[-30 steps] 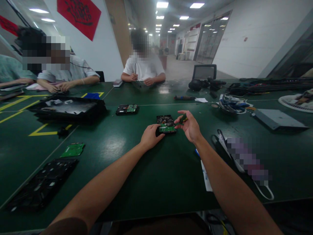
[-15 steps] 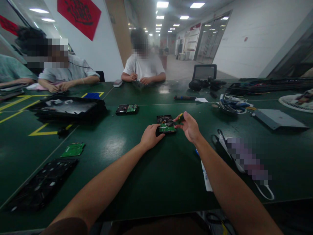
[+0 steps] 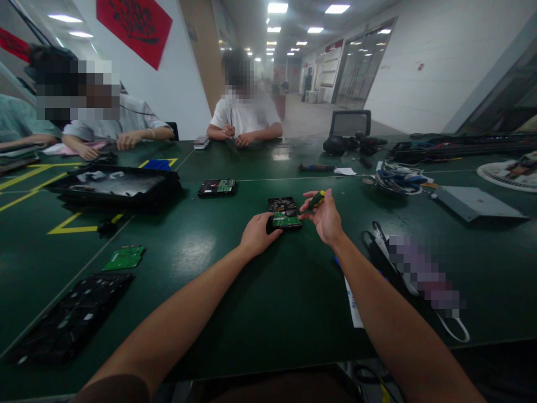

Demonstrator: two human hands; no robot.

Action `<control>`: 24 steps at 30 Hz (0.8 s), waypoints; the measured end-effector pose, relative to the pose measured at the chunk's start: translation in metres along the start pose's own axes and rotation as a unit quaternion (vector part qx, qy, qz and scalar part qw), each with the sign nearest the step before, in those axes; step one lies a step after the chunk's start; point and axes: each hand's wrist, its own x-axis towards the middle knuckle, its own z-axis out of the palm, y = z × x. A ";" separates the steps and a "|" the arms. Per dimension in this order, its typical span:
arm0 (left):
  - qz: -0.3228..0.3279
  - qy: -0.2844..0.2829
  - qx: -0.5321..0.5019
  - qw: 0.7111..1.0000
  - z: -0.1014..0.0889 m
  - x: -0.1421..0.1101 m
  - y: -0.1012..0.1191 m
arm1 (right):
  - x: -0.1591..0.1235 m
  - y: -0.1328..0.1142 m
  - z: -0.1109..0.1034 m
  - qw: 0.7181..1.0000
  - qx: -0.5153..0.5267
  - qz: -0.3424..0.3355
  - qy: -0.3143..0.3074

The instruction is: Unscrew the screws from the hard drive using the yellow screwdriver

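Observation:
A hard drive (image 3: 282,206) lies on the green table with its green circuit board (image 3: 287,220) facing up. My left hand (image 3: 259,234) grips the drive's near left side, thumb along the front edge. Just right of the drive, my right hand (image 3: 326,215) holds a screwdriver (image 3: 317,199) with a green and yellow handle, closed around it. The screwdriver is tilted, and its tip is too small to make out. A second hard drive (image 3: 217,187) sits farther back on the left, apart from both hands.
At the left lie a loose green circuit board (image 3: 125,257), several black drives (image 3: 69,316) side by side and a black tray (image 3: 121,184). On the right are a cable bundle (image 3: 400,179), a grey metal box (image 3: 478,202) and a strapped pouch (image 3: 423,274). Two co-workers (image 3: 245,120) sit opposite, another far left.
My right hand has turned and shifted the screwdriver slightly to the right, with more of its handle showing. My left hand stays on the hard drive. A co-worker's hand at left has lifted.

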 end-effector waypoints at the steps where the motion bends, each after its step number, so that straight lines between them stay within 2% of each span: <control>1: -0.001 -0.001 0.002 1.000 0.000 0.000 0.000 | 0.000 0.000 0.000 1.000 -0.010 0.000 0.006; 4: 0.000 -0.005 0.003 1.000 -0.003 -0.001 0.002 | -0.001 0.002 0.000 0.998 -0.050 -0.022 0.024; 8: 0.010 -0.010 -0.003 1.000 -0.008 -0.002 0.005 | -0.002 0.003 0.000 0.986 -0.129 -0.091 0.055; 14: 0.005 -0.019 0.013 1.000 -0.009 -0.002 0.006 | -0.004 0.003 -0.007 0.927 -0.299 -0.184 0.132; 24: 0.009 -0.027 0.040 0.999 -0.007 -0.003 0.005 | 0.000 0.015 -0.017 0.841 -0.439 -0.294 0.119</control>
